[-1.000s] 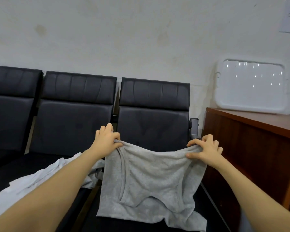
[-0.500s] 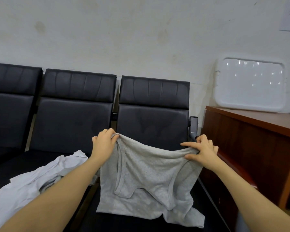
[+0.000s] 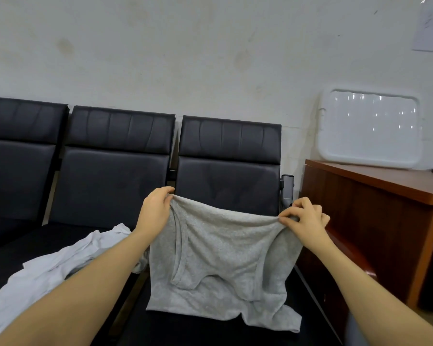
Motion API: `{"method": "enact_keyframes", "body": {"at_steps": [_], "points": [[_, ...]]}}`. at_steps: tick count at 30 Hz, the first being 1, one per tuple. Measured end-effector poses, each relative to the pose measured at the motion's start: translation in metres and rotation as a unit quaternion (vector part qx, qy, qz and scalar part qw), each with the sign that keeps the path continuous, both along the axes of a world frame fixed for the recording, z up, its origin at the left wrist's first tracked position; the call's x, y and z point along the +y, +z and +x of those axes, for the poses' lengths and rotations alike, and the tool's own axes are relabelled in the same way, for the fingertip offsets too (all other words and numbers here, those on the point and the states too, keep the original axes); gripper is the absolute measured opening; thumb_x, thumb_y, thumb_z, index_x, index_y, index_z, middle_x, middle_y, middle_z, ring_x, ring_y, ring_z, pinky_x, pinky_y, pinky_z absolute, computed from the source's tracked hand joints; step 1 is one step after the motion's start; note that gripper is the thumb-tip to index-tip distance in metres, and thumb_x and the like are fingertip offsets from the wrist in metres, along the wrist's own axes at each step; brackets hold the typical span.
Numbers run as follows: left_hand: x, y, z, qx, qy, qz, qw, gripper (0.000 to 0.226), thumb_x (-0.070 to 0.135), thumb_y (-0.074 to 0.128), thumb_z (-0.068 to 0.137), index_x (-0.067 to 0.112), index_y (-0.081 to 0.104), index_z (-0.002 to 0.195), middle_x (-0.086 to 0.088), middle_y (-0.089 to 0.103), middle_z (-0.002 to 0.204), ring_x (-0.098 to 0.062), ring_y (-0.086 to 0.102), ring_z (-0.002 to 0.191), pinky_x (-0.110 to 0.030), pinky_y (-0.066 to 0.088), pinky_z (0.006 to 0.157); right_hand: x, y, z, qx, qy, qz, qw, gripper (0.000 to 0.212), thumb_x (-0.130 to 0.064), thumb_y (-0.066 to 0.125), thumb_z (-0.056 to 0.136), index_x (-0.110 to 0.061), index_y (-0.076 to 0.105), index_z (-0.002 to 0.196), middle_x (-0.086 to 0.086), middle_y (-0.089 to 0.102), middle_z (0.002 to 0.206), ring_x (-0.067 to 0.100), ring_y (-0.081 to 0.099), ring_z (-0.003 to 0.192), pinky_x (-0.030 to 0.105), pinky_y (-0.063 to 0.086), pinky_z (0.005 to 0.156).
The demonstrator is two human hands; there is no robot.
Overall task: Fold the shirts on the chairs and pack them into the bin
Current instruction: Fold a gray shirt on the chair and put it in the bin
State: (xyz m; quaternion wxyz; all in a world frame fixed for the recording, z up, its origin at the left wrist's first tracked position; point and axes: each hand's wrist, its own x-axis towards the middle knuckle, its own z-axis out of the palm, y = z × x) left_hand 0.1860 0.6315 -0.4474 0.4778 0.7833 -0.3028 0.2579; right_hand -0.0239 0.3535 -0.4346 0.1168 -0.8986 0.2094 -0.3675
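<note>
Over the rightmost black chair (image 3: 229, 176), seen from the head camera, a grey shirt (image 3: 218, 255) hangs from two grips at its upper edge. On one corner the left hand (image 3: 155, 211) has its fingers curled round the cloth; on the other the right hand (image 3: 308, 221) pinches a bunched fold between thumb and fingertips. Between the grips the edge sags a little, and below them the shirt drapes down until its lower part rests on the seat. Outward of the left grip, a white shirt (image 3: 53, 273) lies crumpled across the neighbouring seat. Outward of the right grip stands a wooden desk (image 3: 375, 196). No bin is clearly visible. To fold well, I judge the hands should draw apart until the edge is taut and level, then lay the shirt flat on the seat before creasing.
</note>
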Motion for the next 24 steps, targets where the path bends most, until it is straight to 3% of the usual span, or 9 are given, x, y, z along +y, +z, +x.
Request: {"method": "enact_keyframes", "body": {"at_steps": [4,6,7,9,11,14,17,20,24], "points": [[0.003,0.018,-0.014,-0.013,-0.007,0.012,1.000,0.033,0.008,0.037,0.100,0.016,0.050,0.129,-0.003,0.056,0.119,-0.020,0.051,0.111,-0.033,0.043,0.093,0.008,0.012,-0.006,-0.117,0.009,0.059,0.991,0.015,-0.019,0.058,0.093,-0.027,0.063,0.082,-0.013,0.057,0.091,0.010,0.044,0.099,0.029,0.017,0.085],[0.004,0.032,-0.023,-0.053,0.016,0.035,0.998,0.035,0.001,0.037,0.096,0.014,0.050,0.126,-0.006,0.056,0.116,-0.024,0.051,0.108,-0.040,0.044,0.092,0.017,0.021,-0.012,-0.195,0.051,0.117,0.972,0.015,-0.013,0.053,0.095,-0.020,0.060,0.084,-0.008,0.059,0.083,0.014,0.052,0.089,0.031,0.032,0.086],[0.005,0.040,-0.027,-0.077,0.033,0.048,0.995,0.037,-0.002,0.037,0.094,0.013,0.051,0.125,-0.008,0.056,0.116,-0.026,0.050,0.107,-0.042,0.043,0.091,0.022,0.027,-0.015,-0.227,0.072,0.136,0.962,0.015,-0.011,0.051,0.096,-0.017,0.057,0.085,-0.005,0.059,0.082,0.015,0.054,0.085,0.031,0.040,0.080],[0.006,0.055,-0.034,-0.121,0.066,0.076,0.988,0.039,-0.005,0.040,0.091,0.012,0.052,0.124,-0.011,0.056,0.116,-0.029,0.048,0.105,-0.038,0.039,0.090,0.031,0.040,-0.023,-0.262,0.090,0.137,0.951,0.016,-0.008,0.045,0.098,-0.015,0.054,0.086,0.002,0.058,0.084,0.012,0.053,0.079,0.027,0.040,0.069],[0.008,0.068,-0.043,-0.141,0.083,0.088,0.983,0.037,-0.002,0.042,0.091,0.013,0.053,0.123,-0.011,0.053,0.114,-0.030,0.045,0.104,-0.035,0.031,0.086,0.035,0.054,-0.030,-0.257,0.090,0.114,0.955,0.016,-0.011,0.041,0.099,-0.015,0.053,0.089,0.004,0.058,0.087,0.012,0.052,0.078,0.027,0.040,0.067],[0.012,0.086,-0.058,-0.155,0.101,0.072,0.980,0.024,0.018,0.043,0.099,0.012,0.060,0.115,-0.013,0.047,0.106,-0.030,0.042,0.097,-0.035,0.026,0.081,0.034,0.073,-0.040,-0.217,0.054,0.035,0.974,0.014,-0.015,0.043,0.098,-0.017,0.054,0.090,0.003,0.058,0.086,0.021,0.055,0.081,0.038,0.045,0.072],[0.020,0.099,-0.070,-0.157,0.089,0.083,0.980,0.024,0.037,0.053,0.094,0.018,0.062,0.106,-0.010,0.042,0.109,-0.029,0.037,0.102,-0.036,0.024,0.086,0.036,0.093,-0.051,-0.184,0.024,-0.044,0.982,0.014,-0.012,0.044,0.098,-0.012,0.056,0.091,0.005,0.054,0.089,0.029,0.053,0.087,0.043,0.043,0.078],[0.025,0.108,-0.080,-0.184,0.080,0.032,0.979,0.016,0.031,0.061,0.090,0.017,0.067,0.095,-0.004,0.039,0.101,-0.028,0.036,0.099,-0.032,0.019,0.081,0.039,0.109,-0.062,-0.174,-0.016,-0.091,0.980,0.019,-0.010,0.042,0.099,-0.001,0.060,0.098,0.015,0.053,0.100,0.031,0.045,0.092,0.039,0.032,0.080],[0.026,0.122,-0.097,-0.206,0.076,-0.076,0.973,0.012,0.026,0.067,0.087,0.016,0.071,0.089,-0.002,0.039,0.093,-0.020,0.034,0.091,-0.031,0.019,0.081,0.049,0.124,-0.077,-0.211,-0.022,-0.087,0.973,0.019,-0.015,0.037,0.101,-0.011,0.055,0.095,0.007,0.053,0.094,0.019,0.032,0.088,0.030,0.018,0.075]]}}
